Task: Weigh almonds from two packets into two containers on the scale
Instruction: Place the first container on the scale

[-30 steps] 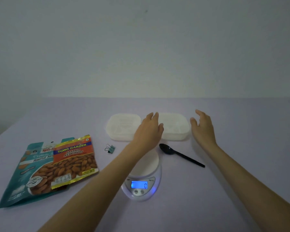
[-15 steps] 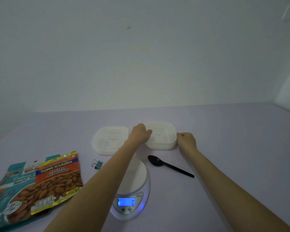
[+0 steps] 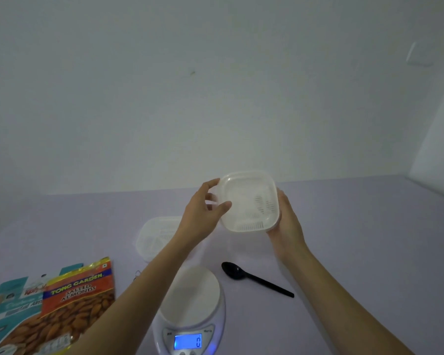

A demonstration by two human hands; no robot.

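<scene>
A white square plastic container [image 3: 249,201] is lifted off the table and tilted toward me. My left hand [image 3: 205,211] grips its left rim, thumb on the front. My right hand [image 3: 287,221] holds its right side from beneath. A second white container [image 3: 157,234] sits on the table behind my left forearm, partly hidden. The white kitchen scale [image 3: 190,303] stands near me with a bare platform and a lit blue display reading 0. An orange salted almonds packet [image 3: 80,301] lies over a teal almond packet [image 3: 8,301] at the lower left.
A black plastic spoon [image 3: 254,278] lies on the lilac table [image 3: 369,252] to the right of the scale. A small binder clip [image 3: 137,274] is partly hidden by my left forearm. A pale wall rises behind the table.
Both hands closed on the right container and lifted it off the table, tilting it toward me. The camera view has tipped upward.
</scene>
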